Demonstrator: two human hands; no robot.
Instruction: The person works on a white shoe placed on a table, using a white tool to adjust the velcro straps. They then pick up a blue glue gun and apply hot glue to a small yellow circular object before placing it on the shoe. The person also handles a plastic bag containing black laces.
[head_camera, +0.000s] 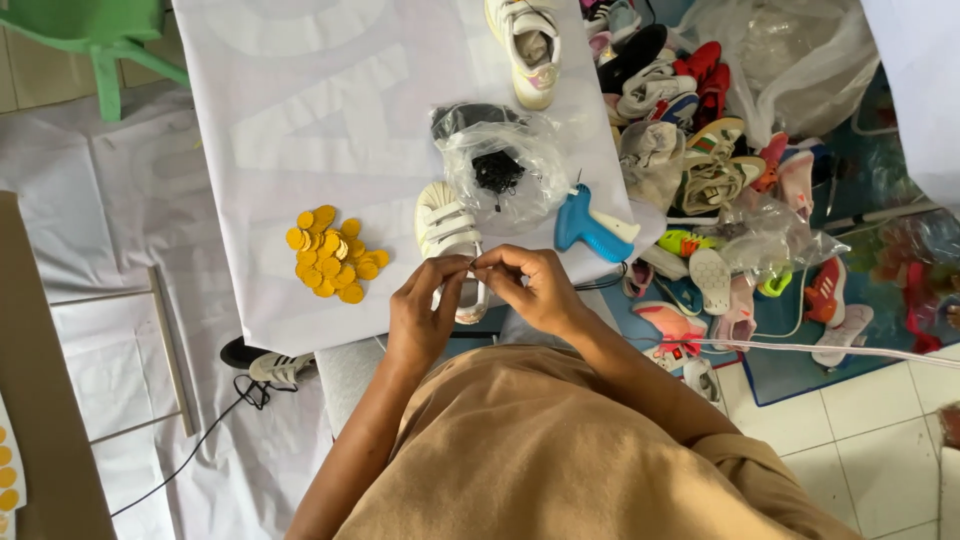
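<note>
A small white child's shoe (447, 228) with straps lies at the near edge of the white-covered table (300, 120). My left hand (425, 305) and my right hand (530, 288) meet over its heel end, fingertips pinched together on a thin white lace or thread of the shoe. A pile of round yellow stickers (332, 254) lies left of the shoe. A blue glue gun (588, 228) rests right of it.
A clear plastic bag (500, 165) with small black pieces sits behind the shoe. Another white sneaker (527, 45) lies at the table's far side. Several shoes (700, 170) are heaped on the floor to the right. A green chair (100, 40) stands far left.
</note>
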